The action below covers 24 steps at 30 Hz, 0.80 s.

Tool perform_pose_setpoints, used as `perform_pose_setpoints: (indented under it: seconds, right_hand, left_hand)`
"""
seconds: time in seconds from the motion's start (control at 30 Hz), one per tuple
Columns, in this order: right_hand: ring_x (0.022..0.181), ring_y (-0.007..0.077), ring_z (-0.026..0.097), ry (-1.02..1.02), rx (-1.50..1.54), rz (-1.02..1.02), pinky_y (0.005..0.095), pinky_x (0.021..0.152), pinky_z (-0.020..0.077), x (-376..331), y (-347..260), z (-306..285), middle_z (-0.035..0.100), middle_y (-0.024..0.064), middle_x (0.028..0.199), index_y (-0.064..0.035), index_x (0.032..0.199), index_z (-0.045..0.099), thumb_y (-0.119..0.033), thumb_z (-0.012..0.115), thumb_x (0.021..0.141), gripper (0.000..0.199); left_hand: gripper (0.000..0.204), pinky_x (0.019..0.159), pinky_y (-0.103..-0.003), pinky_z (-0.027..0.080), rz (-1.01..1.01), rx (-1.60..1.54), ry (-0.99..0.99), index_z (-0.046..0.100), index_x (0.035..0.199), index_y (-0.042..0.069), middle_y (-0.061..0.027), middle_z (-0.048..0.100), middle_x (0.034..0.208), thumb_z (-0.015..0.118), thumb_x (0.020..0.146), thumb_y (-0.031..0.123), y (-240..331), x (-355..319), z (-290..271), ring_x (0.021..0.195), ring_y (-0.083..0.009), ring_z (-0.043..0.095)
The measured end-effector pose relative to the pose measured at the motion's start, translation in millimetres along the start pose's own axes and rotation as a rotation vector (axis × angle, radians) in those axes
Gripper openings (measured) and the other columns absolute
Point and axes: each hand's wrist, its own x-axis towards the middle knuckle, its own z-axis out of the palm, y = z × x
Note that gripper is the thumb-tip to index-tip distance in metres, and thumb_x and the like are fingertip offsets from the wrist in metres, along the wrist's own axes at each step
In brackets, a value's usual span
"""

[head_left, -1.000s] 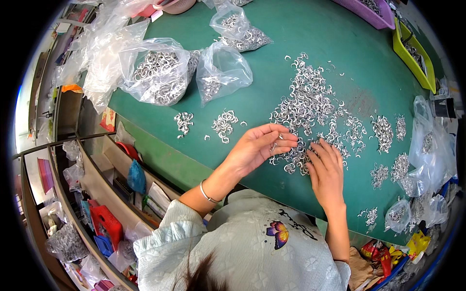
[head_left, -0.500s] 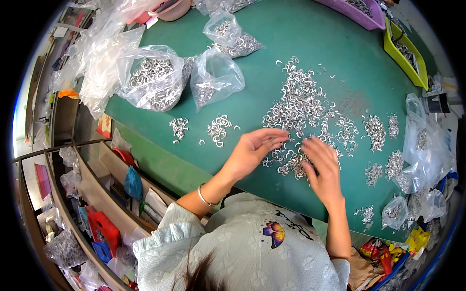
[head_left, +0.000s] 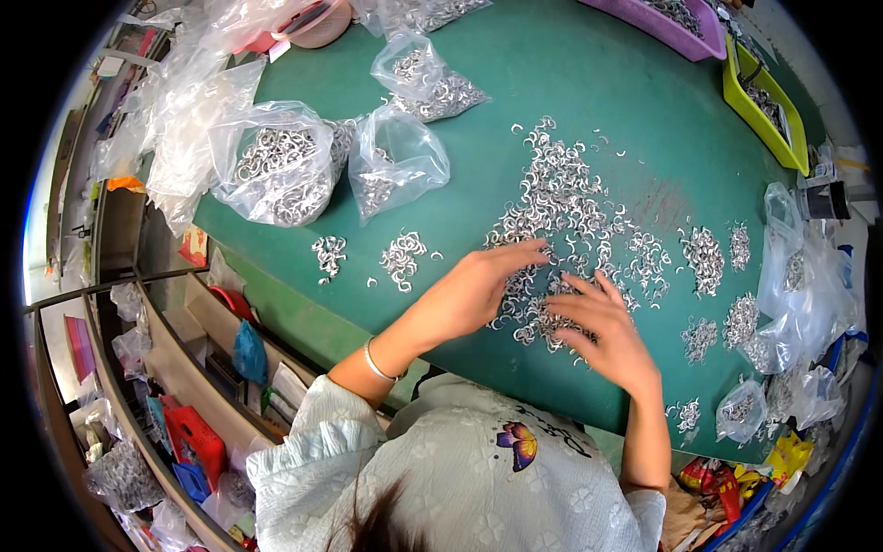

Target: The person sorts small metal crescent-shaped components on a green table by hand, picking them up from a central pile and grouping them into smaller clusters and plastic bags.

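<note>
A big heap of small C-shaped silvery metal pieces point(head_left: 559, 189) spreads over the green tabletop point(head_left: 598, 78). My left hand point(head_left: 474, 290) lies at the heap's left side, its fingers stretched out to the right over the pieces. Over the near part of the heap, my right hand point(head_left: 605, 329) has its fingers spread, the tips among the pieces. No piece shows in either hand, though the undersides of both are hidden. The near pieces point(head_left: 529, 322) lie between the two hands.
Small piles sit left point(head_left: 403, 259) and right point(head_left: 703, 260) of the heap. Clear bags of pieces point(head_left: 285, 170) stand at the far left, more bags point(head_left: 796, 285) at the right edge. A purple basket point(head_left: 653, 28) and yellow-green basket point(head_left: 768, 106) are far right. Open drawers point(head_left: 221, 350) lie left.
My left hand has turned flatter, its back now more upward. My right fingers have shifted left and spread over the near pieces. The whole view has shifted slightly.
</note>
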Motion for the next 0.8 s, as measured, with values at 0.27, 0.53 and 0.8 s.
perform_pose_setpoints:
  seconds: [0.27, 0.53, 0.8]
  right_hand:
    - [0.141, 0.0331, 0.033, 0.356, -0.337, 0.002, 0.0481, 0.113, 0.0287, 62, 23, 6, 0.042, 0.0108, 0.148, -0.0041, 0.136, 0.05, -0.024, 0.069, 0.086, 0.057]
    - [0.143, 0.031, 0.029, -0.045, -0.21, 0.008, 0.0508, 0.117, 0.0237, -2, -1, -4, 0.044, 0.0084, 0.148, -0.0024, 0.134, 0.053, -0.026, 0.07, 0.084, 0.058]
    - [0.129, 0.0308, 0.051, 0.217, -0.022, 0.08, 0.0468, 0.11, 0.0343, -42, 0, -1, 0.065, 0.0094, 0.122, -0.0013, 0.109, 0.069, -0.01, 0.074, 0.078, 0.032]
  left_hand:
    - [0.052, 0.104, -0.042, 0.045, 0.088, 0.408, 0.062, 0.06, 0.118, -0.003, -0.0219, 0.049, 0.139, 0.052, 0.069, -0.017, -22, 20, 19, 0.131, -0.0382, 0.046]
    - [0.06, 0.105, -0.042, 0.045, 0.16, 0.251, -0.27, 0.061, 0.12, -0.001, -0.0155, 0.052, 0.139, 0.052, 0.062, -0.018, -1, -19, 19, 0.135, -0.0331, 0.044]
    - [0.057, 0.106, -0.043, 0.044, 0.144, 0.257, -0.088, 0.062, 0.116, 0.0, -0.0161, 0.055, 0.136, 0.05, 0.064, -0.019, -4, -21, 18, 0.131, -0.0351, 0.048]
